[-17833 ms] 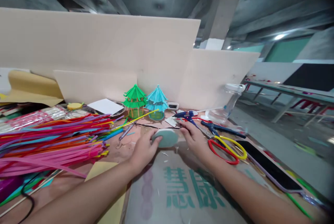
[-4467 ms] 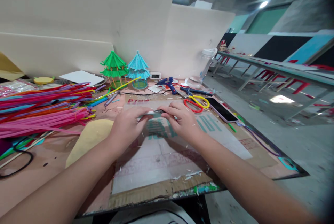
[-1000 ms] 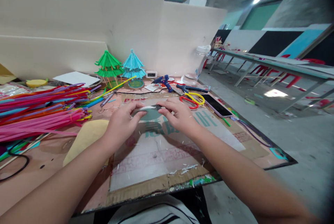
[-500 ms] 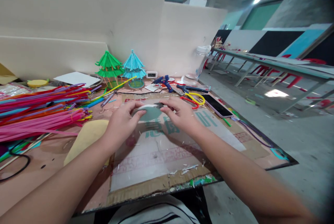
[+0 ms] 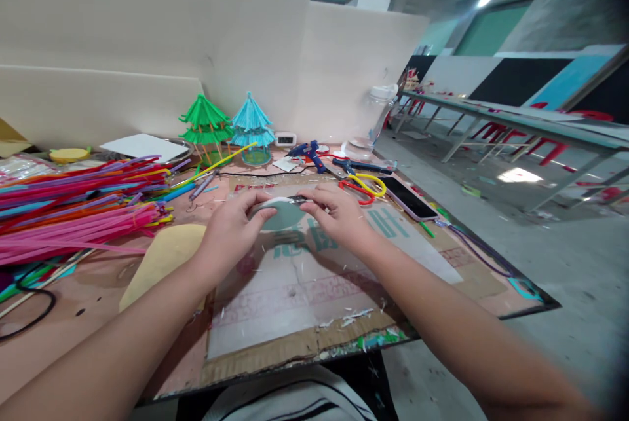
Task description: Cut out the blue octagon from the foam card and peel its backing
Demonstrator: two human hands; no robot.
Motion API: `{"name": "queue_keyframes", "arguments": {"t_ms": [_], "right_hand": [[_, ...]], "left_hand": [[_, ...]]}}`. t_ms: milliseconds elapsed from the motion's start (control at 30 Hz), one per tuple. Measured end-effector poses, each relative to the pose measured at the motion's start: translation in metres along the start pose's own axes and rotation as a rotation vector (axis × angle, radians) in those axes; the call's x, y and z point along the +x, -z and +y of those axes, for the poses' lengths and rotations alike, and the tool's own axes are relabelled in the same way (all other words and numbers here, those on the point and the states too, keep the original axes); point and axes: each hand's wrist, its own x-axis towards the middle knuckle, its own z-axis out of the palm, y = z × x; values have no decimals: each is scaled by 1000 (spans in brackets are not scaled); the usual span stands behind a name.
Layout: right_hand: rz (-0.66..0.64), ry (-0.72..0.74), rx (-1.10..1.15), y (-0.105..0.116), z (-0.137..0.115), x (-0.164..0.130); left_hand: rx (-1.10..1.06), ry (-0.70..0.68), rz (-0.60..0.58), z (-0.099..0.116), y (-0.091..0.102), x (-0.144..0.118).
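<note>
Both hands are raised over the cardboard in the middle of the table. Thumb and fingers of my left hand (image 5: 240, 224) pinch a thin, round, pale grey-green disc (image 5: 284, 217) by its left side, its face tilted toward me. At the disc's upper right edge, my right hand (image 5: 337, 211) is closed on a small dark, flat piece (image 5: 297, 199). What this piece is cannot be made out, and part of it is hidden by the fingers. Below them lies a translucent sheet (image 5: 275, 303) over cardboard printed with green characters.
Colourful pipe cleaners (image 5: 83, 205) lie left, beside a yellowish sheet (image 5: 164, 257). Behind stand green (image 5: 206, 123) and blue (image 5: 251, 121) small pavilions. Rightward are a glue gun (image 5: 309, 154), scissors (image 5: 366, 185), a phone (image 5: 409, 198) and a clear bottle (image 5: 376, 116).
The small dark piece at the disc's edge shows a little more beside my right fingers, which have shifted slightly. My left hand and the disc stay nearly in place.
</note>
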Motion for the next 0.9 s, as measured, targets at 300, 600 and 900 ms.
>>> {"name": "queue_keyframes", "arguments": {"t_ms": [300,600,900], "right_hand": [[12,-13,6,-2,-2,-1],[-13,12,-12,-3,-2,-1],[-5,-30,5,-4,-1,-1]], "left_hand": [[55,-20,22,0,-1,-2],[68,-48,21,1,-2,-3],[60,-25,8,2,-2,-2]]}}
